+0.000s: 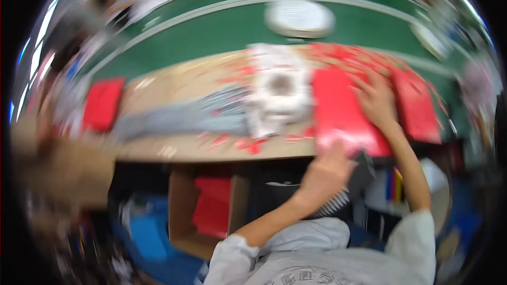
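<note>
A shiny red sheet or flat panel (343, 105) lies on the brown work surface in front of me, right of centre. My right hand (377, 97) rests on its right part with the fingers spread. At its near edge is my left hand (330, 171), touching or very close to the red sheet. Motion smears its fingers, so their grip is unclear. A dark grey piece (363, 168) shows just beside the left hand. To the right of the right hand stands a second red panel (416, 103). Red scraps (338, 53) are heaped behind the sheet.
A white bundle (280, 100) with a dark round middle sits left of the sheet. Grey cloth (185, 119) stretches further left, toward another red piece (104, 104). A cardboard box (182, 206) with red pieces stands below the table edge. Behind is a green surface with a white round-based object (299, 18).
</note>
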A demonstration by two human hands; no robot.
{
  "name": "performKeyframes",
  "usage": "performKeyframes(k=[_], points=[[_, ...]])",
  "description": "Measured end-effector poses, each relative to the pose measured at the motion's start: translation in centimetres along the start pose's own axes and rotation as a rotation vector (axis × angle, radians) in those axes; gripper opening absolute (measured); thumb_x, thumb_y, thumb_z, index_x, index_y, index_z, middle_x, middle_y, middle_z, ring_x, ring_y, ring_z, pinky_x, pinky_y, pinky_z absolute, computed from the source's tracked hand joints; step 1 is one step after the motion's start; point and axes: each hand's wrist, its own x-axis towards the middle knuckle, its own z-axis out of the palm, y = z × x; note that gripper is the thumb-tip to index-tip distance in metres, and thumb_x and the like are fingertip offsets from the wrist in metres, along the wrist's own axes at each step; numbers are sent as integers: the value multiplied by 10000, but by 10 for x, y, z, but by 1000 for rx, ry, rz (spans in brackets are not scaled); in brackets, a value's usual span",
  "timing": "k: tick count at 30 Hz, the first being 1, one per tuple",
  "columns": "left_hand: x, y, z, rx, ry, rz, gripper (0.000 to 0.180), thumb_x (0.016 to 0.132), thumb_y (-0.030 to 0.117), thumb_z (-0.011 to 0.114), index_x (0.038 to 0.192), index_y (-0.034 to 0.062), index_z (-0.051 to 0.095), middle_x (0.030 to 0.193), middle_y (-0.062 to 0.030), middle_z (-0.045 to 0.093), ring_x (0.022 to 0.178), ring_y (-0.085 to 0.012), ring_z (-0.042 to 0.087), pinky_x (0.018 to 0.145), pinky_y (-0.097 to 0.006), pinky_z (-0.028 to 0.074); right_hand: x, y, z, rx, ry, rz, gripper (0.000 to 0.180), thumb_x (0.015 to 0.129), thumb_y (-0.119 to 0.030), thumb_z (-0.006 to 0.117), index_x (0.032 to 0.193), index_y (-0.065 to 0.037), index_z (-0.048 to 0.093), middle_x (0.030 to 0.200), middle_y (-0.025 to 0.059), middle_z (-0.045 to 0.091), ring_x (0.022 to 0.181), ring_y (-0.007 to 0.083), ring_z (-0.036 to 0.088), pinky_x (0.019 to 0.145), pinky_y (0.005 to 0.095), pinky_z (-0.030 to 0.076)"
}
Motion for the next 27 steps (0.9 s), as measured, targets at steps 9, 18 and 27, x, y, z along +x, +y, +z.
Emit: performKeyframes(k=[9, 18, 27], points=[[-1, 3, 49, 29, 177, 71, 344, 925, 217, 625, 894, -118, 695, 1167, -310, 586, 1222, -451, 533, 1022, -459, 462, -11, 69, 32, 48, -92, -48, 375, 1022, -155, 544, 1385, -65, 576, 1460, 172, 494, 1379, 350, 437, 1153, 425, 340], [-4, 7, 42, -30, 142, 64, 398, 948, 208, 606, 1051, -176, 604, 1204, -307, 563, 1178, -449, 551, 970, -454, 498, 13, 97, 21, 86, -260, 29, 618, 972, -111, 587, 1545, -81, 357, 1487, 182, 500, 1394, 315, 453, 1194, 423, 256], [5, 5, 3, -54, 88, 44, 237, 913, 189, 639, 863, -39, 681, 1101, -269, 624, 1112, -408, 611, 923, -435, 525, 62, 32, -20, -92, -426, -183, 846, 705, -126, 720, 1497, -125, 423, 1357, 181, 589, 1253, 377, 553, 1079, 480, 438]])
